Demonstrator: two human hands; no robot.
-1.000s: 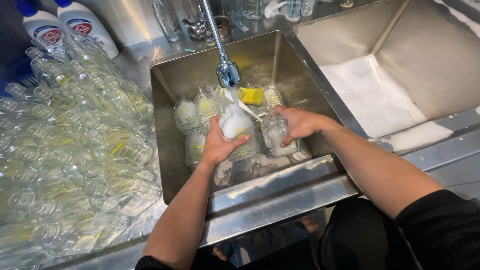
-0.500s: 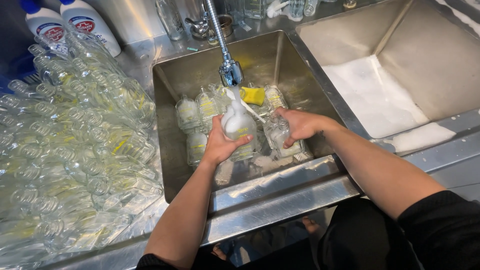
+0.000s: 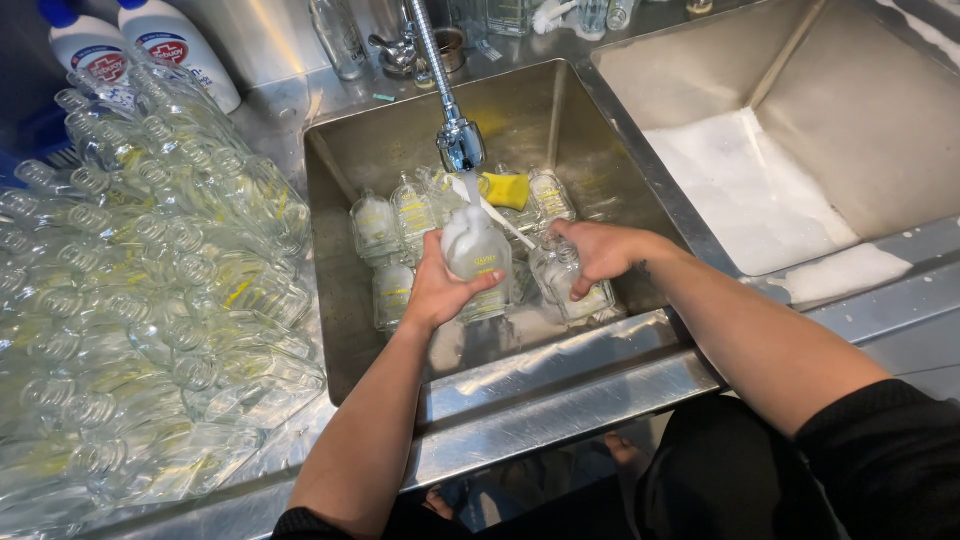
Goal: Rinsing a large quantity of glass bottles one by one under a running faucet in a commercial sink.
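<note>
My left fingers point(image 3: 478, 287) wrap around a clear glass bottle point(image 3: 476, 250), closed on its lower body, thumb across the front. The bottle stands nearly upright, long axis vertical, neck up under the faucet point(image 3: 460, 145), where water runs onto it and foam fills it. My right fingers point(image 3: 575, 250) curl shut around a second bottle point(image 3: 556, 272), which leans with its neck toward the left, low in the sink point(image 3: 340, 290). A thin white brush handle point(image 3: 500, 215) runs slantwise between the two bottles. Behind them more bottles point(image 3: 392, 225) stand upright in the basin, with a yellow sponge point(image 3: 505, 188) beside them. To the left, a heap of clean bottles point(image 3: 140, 300) lies on the steel surface point(image 3: 540, 410). To the right, another basin point(image 3: 760, 190) holds suds.
</note>
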